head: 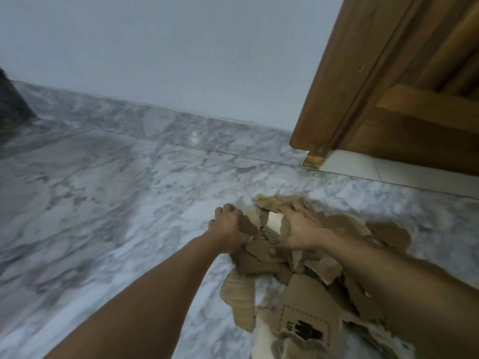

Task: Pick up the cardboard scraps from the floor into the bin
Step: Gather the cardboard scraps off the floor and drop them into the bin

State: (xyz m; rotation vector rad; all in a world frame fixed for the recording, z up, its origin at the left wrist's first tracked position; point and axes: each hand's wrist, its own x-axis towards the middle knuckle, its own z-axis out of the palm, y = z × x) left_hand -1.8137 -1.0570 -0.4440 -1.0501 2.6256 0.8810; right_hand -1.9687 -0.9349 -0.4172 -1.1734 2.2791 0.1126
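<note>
Nearest the lens, at the bottom right of the frame: torn cardboard scraps [305, 307] heaped on the marble floor [103, 216], one large piece bearing black print and a dotted red outline. Spread from the bottom edge up toward the middle right, brown and ragged, overlapping one another, with a pale strip showing among them near the top of the heap.

Two bare forearms reaching in from the bottom, left one crossing the lower middle of the frame, right one entering from the lower right corner.

Left hand [229, 225] at the upper left edge of the heap, fingers curled over and gripping the rim of a brown scrap. Right hand [302, 233] just beside it, to the right, lying over the top of the heap with the palm turned toward the left hand, fingers loosely bent around the scraps and thumb pressed against a piece below; motion blur at the fingertips, so exact finger placement hard to tell.

Grey-veined white marble across the left and middle, with a matching marble skirting along a pale wall [168, 47]. Wooden door [401, 86] at the upper right, standing ajar above a lighter tiled threshold. Dark, blurred shape [10, 99] at the far left edge, not identifiable.
</note>
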